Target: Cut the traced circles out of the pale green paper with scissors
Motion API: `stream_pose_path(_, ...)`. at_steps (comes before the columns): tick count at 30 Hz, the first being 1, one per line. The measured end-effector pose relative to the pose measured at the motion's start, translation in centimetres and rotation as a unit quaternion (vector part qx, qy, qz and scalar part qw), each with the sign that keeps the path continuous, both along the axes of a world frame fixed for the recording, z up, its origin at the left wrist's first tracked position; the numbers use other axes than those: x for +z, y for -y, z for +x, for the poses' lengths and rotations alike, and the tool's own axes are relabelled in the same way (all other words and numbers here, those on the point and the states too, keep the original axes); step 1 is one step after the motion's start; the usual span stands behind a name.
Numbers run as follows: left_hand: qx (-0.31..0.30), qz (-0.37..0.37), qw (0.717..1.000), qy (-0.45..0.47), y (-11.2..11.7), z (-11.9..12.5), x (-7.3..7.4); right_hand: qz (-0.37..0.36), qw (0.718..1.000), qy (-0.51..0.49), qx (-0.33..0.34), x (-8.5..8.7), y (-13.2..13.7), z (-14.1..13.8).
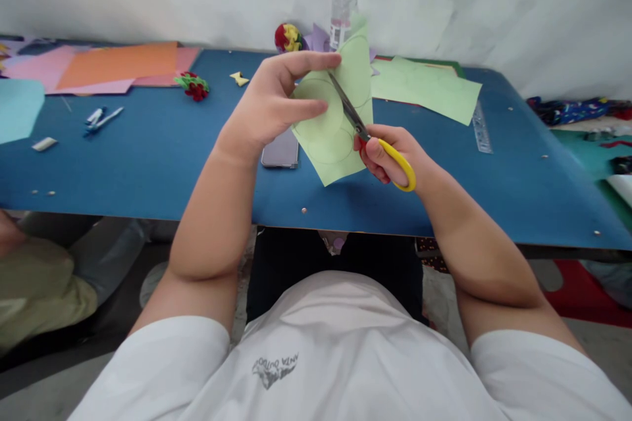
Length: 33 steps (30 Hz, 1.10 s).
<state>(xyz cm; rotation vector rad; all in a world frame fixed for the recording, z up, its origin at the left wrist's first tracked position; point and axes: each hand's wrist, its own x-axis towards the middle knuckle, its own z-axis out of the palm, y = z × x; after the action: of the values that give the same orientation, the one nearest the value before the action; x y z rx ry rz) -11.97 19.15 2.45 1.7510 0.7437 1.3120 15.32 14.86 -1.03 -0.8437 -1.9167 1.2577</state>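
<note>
My left hand pinches a light green sheet of paper and holds it up over the blue table. Pencilled circles show on the sheet. My right hand grips yellow-handled scissors, fingers through the loops. Their blades lie across the sheet, running up and left toward my left fingertips. A grey phone lies flat on the table just below my left hand.
More green sheets and a clear ruler lie at the right. A water bottle stands at the back by a red-yellow paper flower. Orange and pink sheets, pens and a small red flower sit left. Another person sits at lower left.
</note>
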Motion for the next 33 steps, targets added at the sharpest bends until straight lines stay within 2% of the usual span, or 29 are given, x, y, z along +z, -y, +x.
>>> stream_pose_path(6, -0.007, 0.012, 1.000, -0.008, 0.04, -0.26, 0.22, 0.008, 1.000, 0.010, -0.008, 0.16, 0.05, 0.05)
stream_pose_path(18, -0.027, -0.013, 1.000, 0.003, 0.26, -0.29, 0.54, 0.014, 1.000, 0.017, 0.001, 0.40, 0.03, 0.27)
stream_pose_path(23, -0.012, -0.016, 1.000, -0.006, 0.17, -0.55, 0.78, 0.011, 1.000, 0.026, -0.005, 0.30, -0.12, 0.47)
stream_pose_path(27, -0.026, 0.014, 0.999, -0.021, 0.26, -0.67, 0.78, 0.023, 0.999, 0.032, -0.011, 0.24, -0.23, 0.44)
stream_pose_path(33, 0.005, -0.006, 0.998, 0.055, 0.00, 0.18, 0.17, 0.035, 0.998, -0.002, -0.050, 0.24, -0.17, 0.15)
